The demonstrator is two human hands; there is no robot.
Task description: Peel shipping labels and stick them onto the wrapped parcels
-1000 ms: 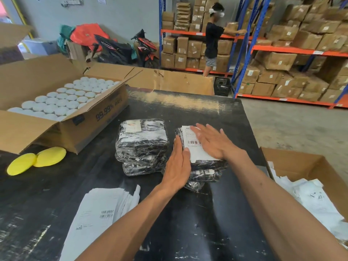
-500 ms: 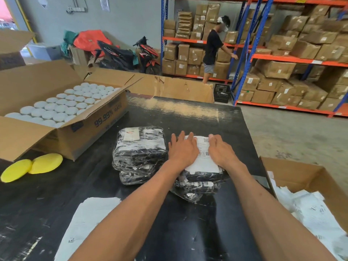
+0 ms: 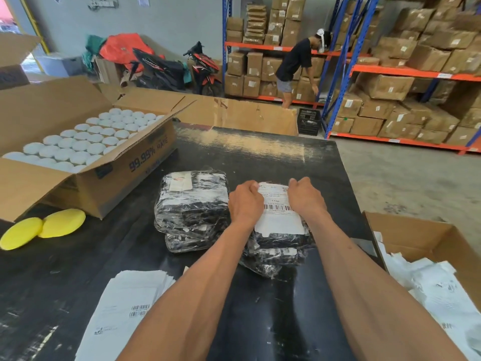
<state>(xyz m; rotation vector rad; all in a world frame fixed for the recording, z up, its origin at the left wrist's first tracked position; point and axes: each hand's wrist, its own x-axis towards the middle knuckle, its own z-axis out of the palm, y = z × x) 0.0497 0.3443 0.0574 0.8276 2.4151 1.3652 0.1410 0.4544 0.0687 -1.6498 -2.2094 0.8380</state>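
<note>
Shipping label [image 3: 279,212] under both curled hands [image 3: 246,203] [image 3: 307,199] gripping the parcel [image 3: 276,246] on black table [image 3: 260,157], warehouse shelving [image 3: 406,71] behind.

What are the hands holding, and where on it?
Both hands, left and right, curl over the far edge of the top parcel, one at each side of its label.

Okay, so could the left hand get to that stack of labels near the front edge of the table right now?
Probably yes. The label stack lies bare on the black table, just left of the left forearm, with nothing on top. But the left hand is busy gripping the labelled parcel and must let go first.
</note>
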